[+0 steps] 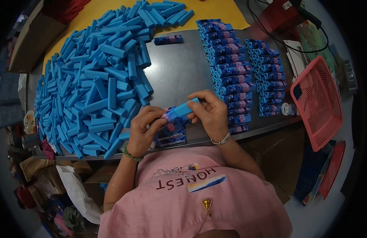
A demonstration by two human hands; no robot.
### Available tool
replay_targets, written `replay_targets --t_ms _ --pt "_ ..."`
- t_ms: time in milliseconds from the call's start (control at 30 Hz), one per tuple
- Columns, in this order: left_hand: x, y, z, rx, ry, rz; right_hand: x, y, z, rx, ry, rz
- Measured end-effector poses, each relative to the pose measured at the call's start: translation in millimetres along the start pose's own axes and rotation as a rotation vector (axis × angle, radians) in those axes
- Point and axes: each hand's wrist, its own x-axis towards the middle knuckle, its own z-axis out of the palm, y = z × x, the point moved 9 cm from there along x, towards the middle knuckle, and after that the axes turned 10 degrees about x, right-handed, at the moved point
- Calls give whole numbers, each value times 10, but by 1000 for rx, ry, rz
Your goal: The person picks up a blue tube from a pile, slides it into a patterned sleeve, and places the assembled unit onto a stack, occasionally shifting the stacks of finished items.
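Observation:
My right hand (213,115) grips the outer end of a light blue foam piece (184,110) between thumb and fingers. The piece's other end is inside a dark blue and pink patterned sleeve (168,115), which my left hand (145,126) pinches. Below my hands, flat patterned sleeves (172,137) lie near the table's front edge. To the left is a large heap of blue foam pieces (90,85). Stacked patterned pieces (232,69) stand in a row to the right, with a second, smaller row (268,79) beside them.
One patterned piece (168,39) lies alone on the metal table (175,67). A pink perforated basket (319,104) is at the right edge, near a black cable and a red box (280,15). A cardboard box (34,37) stands at the upper left.

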Motion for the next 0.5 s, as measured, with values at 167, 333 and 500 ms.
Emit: replay_targets --t_ms 167,333,500 --pt "63 -108 67 -346 14 -117 3 -10 213 -6 -107 -57" --pt "82 -135 -20 -402 78 -131 24 196 186 413 -98 270" --pt "129 -2 2 -399 102 -67 -4 232 304 431 -176 286"
